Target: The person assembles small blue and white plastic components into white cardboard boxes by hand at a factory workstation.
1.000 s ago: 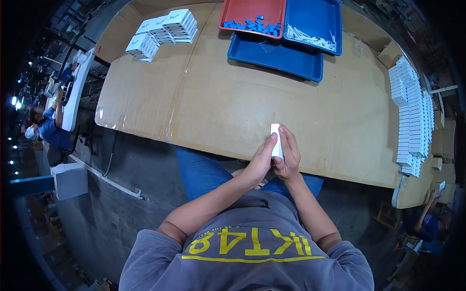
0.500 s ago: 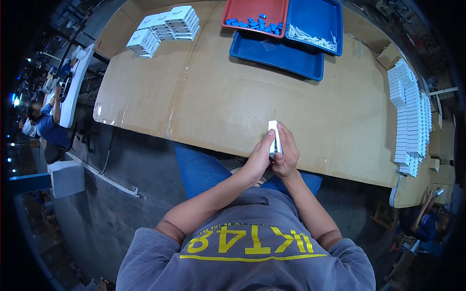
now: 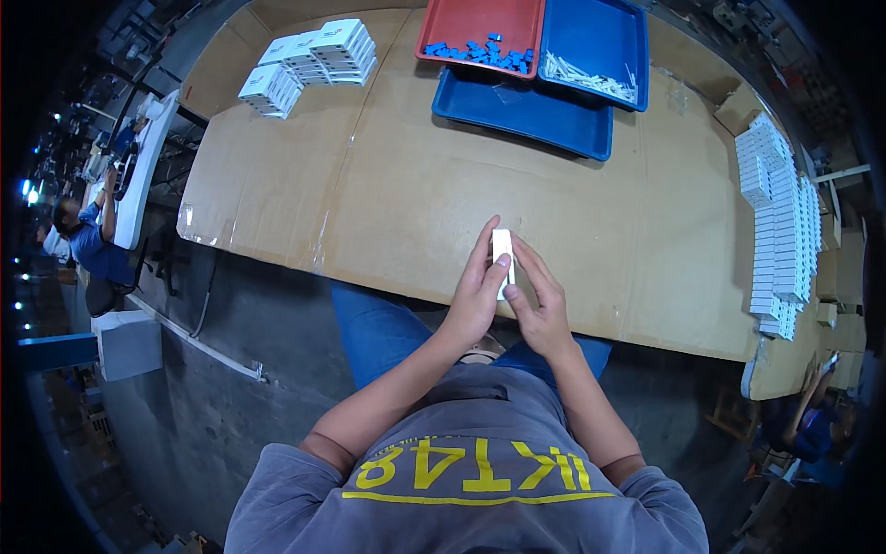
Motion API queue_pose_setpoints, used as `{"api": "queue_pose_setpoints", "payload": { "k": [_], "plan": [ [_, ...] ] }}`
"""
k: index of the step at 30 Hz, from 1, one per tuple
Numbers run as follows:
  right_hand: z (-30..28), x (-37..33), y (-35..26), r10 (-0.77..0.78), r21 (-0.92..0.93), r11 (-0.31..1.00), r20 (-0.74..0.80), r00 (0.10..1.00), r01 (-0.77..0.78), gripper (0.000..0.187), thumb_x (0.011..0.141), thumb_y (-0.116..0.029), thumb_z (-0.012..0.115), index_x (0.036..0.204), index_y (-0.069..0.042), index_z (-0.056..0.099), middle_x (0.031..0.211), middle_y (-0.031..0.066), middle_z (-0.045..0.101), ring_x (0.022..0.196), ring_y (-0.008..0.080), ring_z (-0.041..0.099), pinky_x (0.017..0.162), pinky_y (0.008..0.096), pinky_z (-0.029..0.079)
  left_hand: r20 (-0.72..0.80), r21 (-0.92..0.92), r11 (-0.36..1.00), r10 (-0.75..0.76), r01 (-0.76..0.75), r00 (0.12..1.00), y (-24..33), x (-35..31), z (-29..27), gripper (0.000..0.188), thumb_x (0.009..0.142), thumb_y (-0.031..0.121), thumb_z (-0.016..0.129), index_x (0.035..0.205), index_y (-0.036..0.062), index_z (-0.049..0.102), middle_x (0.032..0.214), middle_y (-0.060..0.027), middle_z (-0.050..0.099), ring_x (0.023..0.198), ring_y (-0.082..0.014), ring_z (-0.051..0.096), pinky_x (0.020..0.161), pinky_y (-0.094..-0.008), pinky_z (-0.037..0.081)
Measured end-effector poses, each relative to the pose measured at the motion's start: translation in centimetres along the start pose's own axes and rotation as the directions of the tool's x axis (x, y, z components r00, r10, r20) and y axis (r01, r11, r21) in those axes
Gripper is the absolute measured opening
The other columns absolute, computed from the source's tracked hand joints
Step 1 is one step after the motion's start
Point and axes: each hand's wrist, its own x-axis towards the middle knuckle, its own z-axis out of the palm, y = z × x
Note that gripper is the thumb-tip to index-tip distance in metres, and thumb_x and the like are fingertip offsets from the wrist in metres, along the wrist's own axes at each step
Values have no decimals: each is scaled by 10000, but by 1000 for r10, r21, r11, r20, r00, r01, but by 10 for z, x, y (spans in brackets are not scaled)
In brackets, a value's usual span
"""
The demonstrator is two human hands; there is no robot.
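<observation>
Between my two hands, just above the near edge of the cardboard-covered table (image 3: 415,203), stands a narrow white rectangular box (image 3: 501,245). My left hand (image 3: 477,294) grips it from the left, with the thumb lying across its face and the fingers behind. From the right, my right hand (image 3: 543,309) presses against its side with the thumb near its lower end. The hands hide the lower part and back of the box.
A red tray (image 3: 443,23) of small blue pieces and a blue tray (image 3: 591,37) of white sticks sit at the back, behind another blue tray (image 3: 554,129). Stacked white boxes (image 3: 309,60) stand far left, more stacks (image 3: 780,231) far right. Co-workers (image 3: 97,245) appear at the sides.
Both hands have shifted slightly left with the white box. It has turned, its white face now toward me, and the left fingers have stretched up along it.
</observation>
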Motion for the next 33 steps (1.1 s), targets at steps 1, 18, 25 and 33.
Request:
{"api": "queue_pose_setpoints", "payload": {
  "k": [1, 18, 25, 33],
  "plan": [
    [0, 0, -3, 24, -9, 1000, 50, 998, -24, 569, 1009, -170, 669, 1517, 28, 505, 1567, 245, 494, 1454, 383, 488, 1191, 433, 400, 3, 91, 991, 103, -103, 995, -1, 0, -1, 602, 1125, 232, 456, 1665, 67, 247, 1401, -119, 506, 1218, -159, 515, 1036, -315, 439],
    [17, -11, -17, -36, -30, 999, -60, 998, 34, 478, 1032, -43, 577, 1490, 80, 510, 1520, 296, 526, 1385, 394, 564, 1123, 398, 477, 28, 97, 975, 200, -201, 979, -3, -7, -4, 566, 1138, 336, 458, 1603, 33, 346, 1238, -90, 487, 1086, -153, 486, 971, -297, 428],
    [24, -12, -13, -97, -107, 990, -61, 993, 90, 467, 1050, -57, 551, 1491, 89, 500, 1495, 307, 543, 1335, 413, 603, 1079, 400, 514, -6, 147, 956, 257, -253, 966, -9, -9, -6, 564, 1140, 330, 443, 1592, 9, 344, 1232, -107, 495, 1115, -174, 486, 1011, -309, 409],
    [23, -13, -9, -38, -40, 999, -51, 998, 36, 461, 1064, -84, 534, 1498, 71, 505, 1521, 281, 532, 1367, 394, 582, 1105, 399, 493, -15, 118, 973, 202, -199, 979, -10, -8, -8, 557, 1132, 310, 456, 1599, 29, 339, 1255, -109, 494, 1143, -185, 488, 1035, -312, 399]
  ]
}}
